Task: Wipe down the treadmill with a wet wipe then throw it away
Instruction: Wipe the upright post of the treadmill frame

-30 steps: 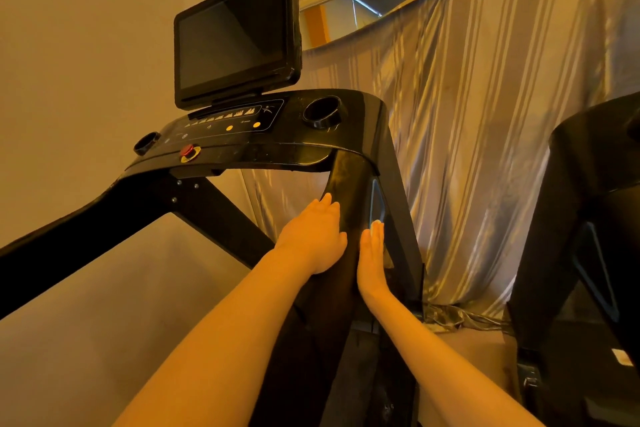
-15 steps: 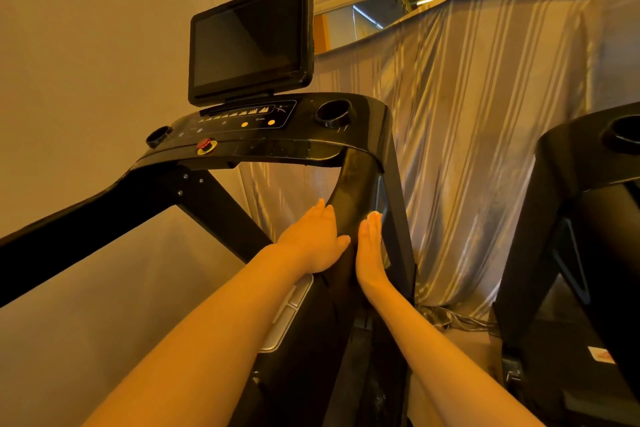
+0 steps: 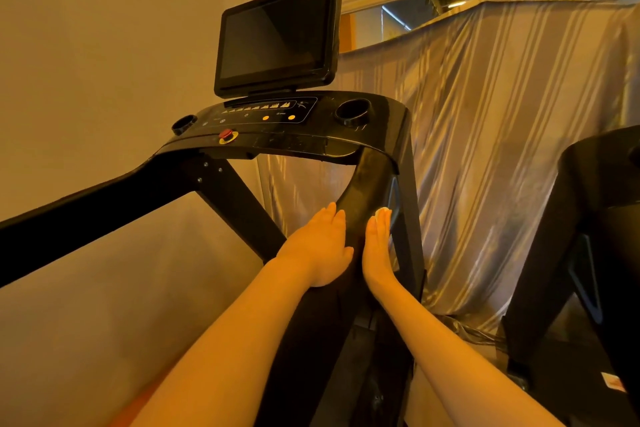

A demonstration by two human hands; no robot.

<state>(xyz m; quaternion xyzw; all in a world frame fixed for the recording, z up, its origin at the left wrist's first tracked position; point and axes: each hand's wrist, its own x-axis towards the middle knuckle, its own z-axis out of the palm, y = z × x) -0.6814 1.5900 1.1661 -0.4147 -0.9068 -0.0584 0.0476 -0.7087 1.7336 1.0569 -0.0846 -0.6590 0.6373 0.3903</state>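
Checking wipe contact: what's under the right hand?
A white wet wipe peeks out past the right hand, flat against the treadmill's right upright. The rest of it is covered.

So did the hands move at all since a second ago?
Barely. Both hands slid a little down the treadmill's right upright. A white wet wipe now peeks past the right hand fingertips. The left hand still presses flat on the upright's other side. Nothing was let go.

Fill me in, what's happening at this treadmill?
A person is wiping the treadmill's right handrail. The right hand presses a wet wipe flat against the rail's outer side; only a white edge shows past the fingers. The left hand rests flat on the inner side. The wipe has not been thrown away yet.
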